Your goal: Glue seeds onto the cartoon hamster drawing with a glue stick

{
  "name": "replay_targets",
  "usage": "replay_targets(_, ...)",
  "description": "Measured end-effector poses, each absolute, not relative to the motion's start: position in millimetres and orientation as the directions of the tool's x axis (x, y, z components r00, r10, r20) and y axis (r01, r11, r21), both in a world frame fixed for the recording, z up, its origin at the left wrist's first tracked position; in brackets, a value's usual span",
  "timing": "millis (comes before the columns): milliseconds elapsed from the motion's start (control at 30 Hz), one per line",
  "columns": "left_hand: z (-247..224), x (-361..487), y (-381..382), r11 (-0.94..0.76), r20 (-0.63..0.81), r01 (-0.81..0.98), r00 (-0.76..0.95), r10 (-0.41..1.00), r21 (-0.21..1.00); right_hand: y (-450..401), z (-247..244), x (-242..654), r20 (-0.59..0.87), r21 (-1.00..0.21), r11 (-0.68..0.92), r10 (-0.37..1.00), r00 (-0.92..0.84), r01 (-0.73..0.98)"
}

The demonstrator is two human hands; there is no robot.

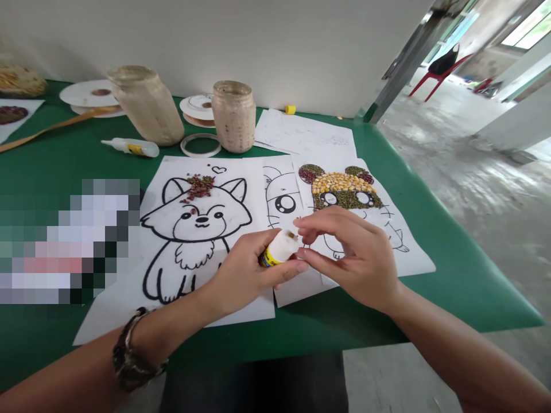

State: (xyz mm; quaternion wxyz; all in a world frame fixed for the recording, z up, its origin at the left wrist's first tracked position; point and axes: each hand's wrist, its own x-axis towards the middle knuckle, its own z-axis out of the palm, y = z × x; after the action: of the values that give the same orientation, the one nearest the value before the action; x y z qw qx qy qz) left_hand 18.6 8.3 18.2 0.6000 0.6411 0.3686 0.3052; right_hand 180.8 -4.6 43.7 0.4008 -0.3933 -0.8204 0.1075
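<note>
My left hand [258, 264] is wrapped round a small white bottle with a yellow label [280, 245], probably glue. Its white end tilts up to the right and bears a dark greenish-brown spot. Close beside that end, my right hand [350, 252] has its thumb and fingertips curved and apart, with nothing visible between them. Under my left hand lies a fox drawing [193, 229], with loose red and green beans [201, 186] on its forehead. Below my right hand is a hamster drawing [387, 246], its ears and upper head covered in beans and yellow corn kernels [342, 182].
Behind the drawings stand two cloudy jars [148, 109] [235, 117], ribbon spools [92, 94] and a tape ring [200, 145]. A glue bottle [133, 147] lies at left. More paper [307, 135] and a yellow cap [290, 109] are near the wall. The green table [465, 281] ends at right.
</note>
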Motion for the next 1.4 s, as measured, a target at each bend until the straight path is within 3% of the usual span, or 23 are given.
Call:
replay_targets(200, 18.0, 18.4, 7.6, -0.061, -0.009, 0.111, 0.542, 0.841, 0.992, -5.4, 44.5, 180.2, 0.592, -0.415, 0.715, 0.682, -0.430, 0.562)
replay_targets(567, 16.3, 19.8, 4.9, -0.200, 0.086, 0.179, 0.499, 0.862, 0.963, -10.1, 39.1, 179.0, 0.608, -0.419, 0.700, 0.689, -0.394, 0.578)
replay_targets(1033, 13.7, 19.8, 4.9, -0.197, 0.078, 0.180, 0.515, 0.854, 0.964, -12.0, 39.5, 176.2, 0.573, -0.536, 0.668, 0.737, -0.358, 0.517)
replay_targets(1400, 16.5, 20.3, 6.2, -0.157, 0.045, 0.178, 0.509, 0.859, 0.971, -12.3, 38.5, 174.1, 0.630, -0.473, 0.705, 0.690, -0.357, 0.528)
